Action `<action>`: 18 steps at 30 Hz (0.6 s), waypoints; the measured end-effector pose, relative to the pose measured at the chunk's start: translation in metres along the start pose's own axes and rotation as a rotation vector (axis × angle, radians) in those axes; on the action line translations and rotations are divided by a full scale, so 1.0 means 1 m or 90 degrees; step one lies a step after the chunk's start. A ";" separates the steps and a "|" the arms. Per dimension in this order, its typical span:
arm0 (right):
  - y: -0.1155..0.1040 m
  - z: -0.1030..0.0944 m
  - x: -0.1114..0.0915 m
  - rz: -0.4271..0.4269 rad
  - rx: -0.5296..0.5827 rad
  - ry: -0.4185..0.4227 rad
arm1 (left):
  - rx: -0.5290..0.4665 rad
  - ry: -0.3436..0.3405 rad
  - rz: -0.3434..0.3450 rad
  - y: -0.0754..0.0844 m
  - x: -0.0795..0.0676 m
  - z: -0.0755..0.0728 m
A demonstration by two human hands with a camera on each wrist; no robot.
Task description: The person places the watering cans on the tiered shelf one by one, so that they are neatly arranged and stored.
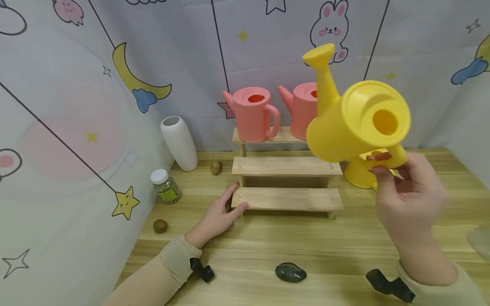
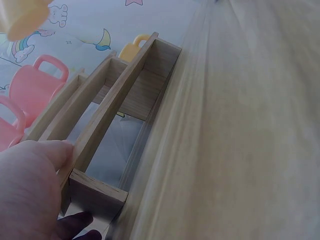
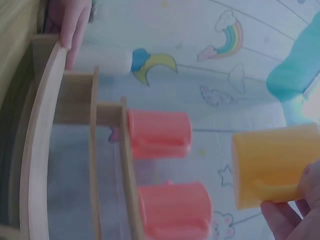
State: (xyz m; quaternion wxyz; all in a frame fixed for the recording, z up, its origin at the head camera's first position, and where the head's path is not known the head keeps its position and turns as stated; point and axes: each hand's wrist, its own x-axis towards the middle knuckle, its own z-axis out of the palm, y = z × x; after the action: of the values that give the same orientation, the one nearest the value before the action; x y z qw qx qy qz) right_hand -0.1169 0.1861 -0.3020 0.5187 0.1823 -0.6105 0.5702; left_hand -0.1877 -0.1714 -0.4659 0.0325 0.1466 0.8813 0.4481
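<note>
My right hand [image 1: 411, 195] holds a yellow watering can [image 1: 344, 123] up in the air by its handle, thumb and fingers pinching it. The can is tilted, with its opening turned towards me and its spout pointing up. At the left end of a three-step wooden stand [image 1: 287, 199], my left hand [image 1: 214, 219] grips the lowest step, thumb at its front corner and fingers along the side. On the top step stand two pink watering cans [image 1: 250, 114], the right one partly hidden by the raised can. A second yellow watering can [image 1: 357, 174] stands on the table behind my right hand.
Left of the stand are a white vase [image 1: 179, 144], a white-lidded jar [image 1: 166, 187] and two brown stones [image 1: 160, 226]. A dark stone [image 1: 291, 272] lies on the table in front. A patterned cloth [image 1: 183, 51] hangs behind and at the sides.
</note>
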 end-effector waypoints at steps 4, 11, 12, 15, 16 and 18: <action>0.000 0.015 -0.009 0.020 -0.022 -0.080 | 0.010 -0.002 -0.004 0.001 0.000 0.000; 0.012 0.035 -0.023 0.087 -0.161 -0.262 | 0.012 0.000 -0.003 0.002 0.000 -0.002; 0.015 0.039 -0.025 0.091 -0.168 -0.280 | 0.015 -0.001 -0.003 0.002 0.000 -0.002; 0.024 0.048 -0.031 0.090 -0.184 -0.326 | 0.018 -0.003 0.008 0.001 -0.001 -0.002; 0.026 0.051 -0.033 0.088 -0.187 -0.339 | 0.019 -0.003 0.012 0.001 -0.001 -0.002; 0.033 0.055 -0.037 0.095 -0.206 -0.373 | 0.019 -0.003 0.018 0.001 -0.001 -0.002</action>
State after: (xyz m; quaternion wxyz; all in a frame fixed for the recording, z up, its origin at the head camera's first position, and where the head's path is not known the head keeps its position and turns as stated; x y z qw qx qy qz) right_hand -0.1523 0.1331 -0.3391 0.3003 0.2089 -0.8277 0.4255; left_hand -0.1874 -0.1728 -0.4640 0.0258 0.1607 0.8855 0.4353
